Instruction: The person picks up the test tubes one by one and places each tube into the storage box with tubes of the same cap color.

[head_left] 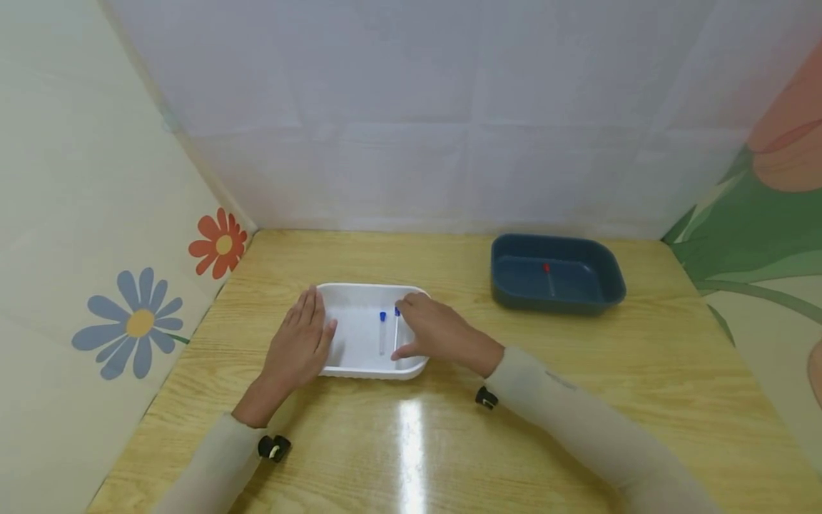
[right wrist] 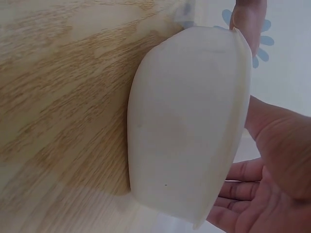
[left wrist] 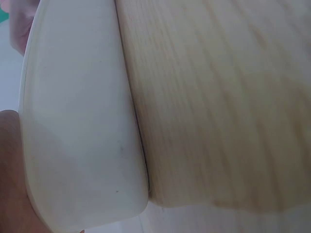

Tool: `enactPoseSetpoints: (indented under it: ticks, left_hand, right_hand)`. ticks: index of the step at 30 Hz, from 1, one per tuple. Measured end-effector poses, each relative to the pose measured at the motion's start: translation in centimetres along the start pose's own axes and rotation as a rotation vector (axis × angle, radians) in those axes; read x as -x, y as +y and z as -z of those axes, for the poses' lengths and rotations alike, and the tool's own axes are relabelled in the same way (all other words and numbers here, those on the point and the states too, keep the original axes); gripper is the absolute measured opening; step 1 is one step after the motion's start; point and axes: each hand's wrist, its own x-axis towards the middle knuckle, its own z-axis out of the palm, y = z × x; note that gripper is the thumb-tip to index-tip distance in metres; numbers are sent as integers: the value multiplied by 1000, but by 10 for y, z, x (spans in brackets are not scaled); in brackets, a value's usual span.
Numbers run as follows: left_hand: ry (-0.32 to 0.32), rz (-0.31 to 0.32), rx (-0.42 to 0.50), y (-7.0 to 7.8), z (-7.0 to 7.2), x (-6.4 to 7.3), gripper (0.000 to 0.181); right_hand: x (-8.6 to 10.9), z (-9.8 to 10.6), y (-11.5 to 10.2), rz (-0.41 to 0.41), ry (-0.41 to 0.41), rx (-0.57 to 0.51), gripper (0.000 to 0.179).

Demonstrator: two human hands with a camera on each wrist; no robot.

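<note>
In the head view, my left hand (head_left: 298, 343) rests with straight fingers on the left end of a white tray (head_left: 349, 371). My right hand (head_left: 433, 328) reaches over the tray's right end, thumb and fingers spread apart. Between them lies a clear tube with a blue cap (head_left: 397, 312), partly covered by the hand; no firm grip on it shows. Just left of it, a second blue-capped tube (head_left: 382, 335) lies in the tray. In the right wrist view, the fingers (right wrist: 240, 190) extend behind the tray's outer wall (right wrist: 184, 121). The tubes are hidden in both wrist views.
A dark blue tray (head_left: 559, 303) stands toward the back right of the wooden table (head_left: 501, 457), holding a clear tube with a red cap (head_left: 547, 268). A pale wall (head_left: 398, 178) rises behind the table, and flower-patterned panels flank it.
</note>
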Motion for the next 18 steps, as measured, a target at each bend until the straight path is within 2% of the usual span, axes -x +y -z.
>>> enactPoseSetpoints:
  ticks: [5, 12, 18]
  left_hand:
    - [1, -7, 4, -3, -1, -2, 70]
    - [-1, -6, 3, -2, -1, -1, 70]
    - [8, -11, 7, -2, 0, 0, 70]
  right_hand:
    - [-6, -2, -2, -3, -43, 44, 99]
    - [-12, -5, -4, 10, -51, 93, 99]
    - [-14, -7, -8, -1, -67, 90, 97]
